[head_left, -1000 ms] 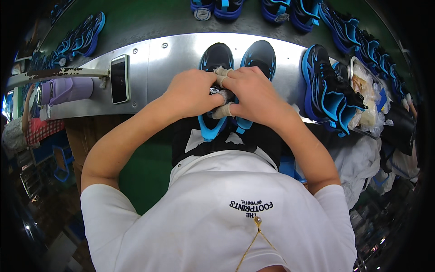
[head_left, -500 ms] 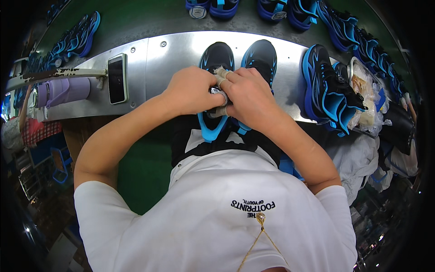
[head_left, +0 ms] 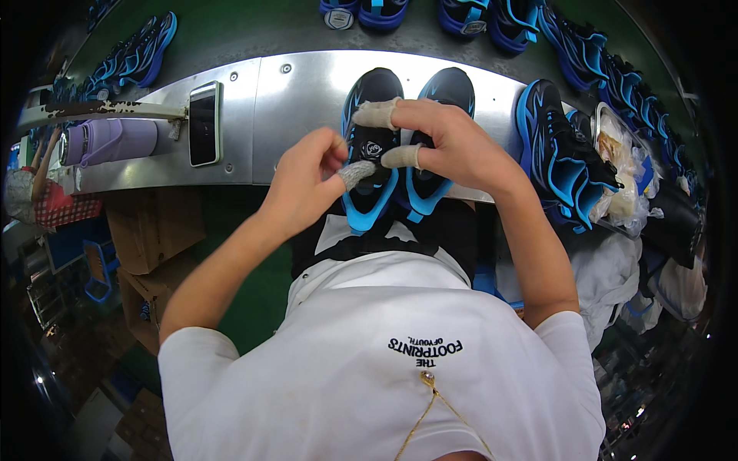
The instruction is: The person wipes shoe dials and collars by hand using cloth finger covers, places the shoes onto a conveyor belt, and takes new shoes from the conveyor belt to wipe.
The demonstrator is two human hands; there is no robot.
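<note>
A pair of black and blue sneakers stands side by side before me, toes pointing away: the left sneaker [head_left: 373, 86] and the right sneaker [head_left: 450, 84]. My left hand [head_left: 307, 173] is beside the left sneaker, fingers curled and thumb apart; its thumb, in a grey finger cover [head_left: 356, 174], is at the shoe's tongue. Reaching over from the right, my right hand [head_left: 461, 150] has thumb and forefinger spread, both in beige covers, above the left sneaker. Between the hands shows a round badge [head_left: 371, 148] on the tongue. Neither hand visibly holds anything.
The sneakers stand on a curved metal bench [head_left: 300, 115]. A phone [head_left: 204, 123] and a lilac bottle [head_left: 123, 143] lie to the left. More sneakers [head_left: 550, 146] and a tray of plastic bags [head_left: 619, 169] are at the right. Further shoes line the green surface [head_left: 254, 31] beyond.
My hands were close together over the left sneaker's tongue. They have parted, the left moving back and the right fingers spreading, so the round badge now shows in full.
</note>
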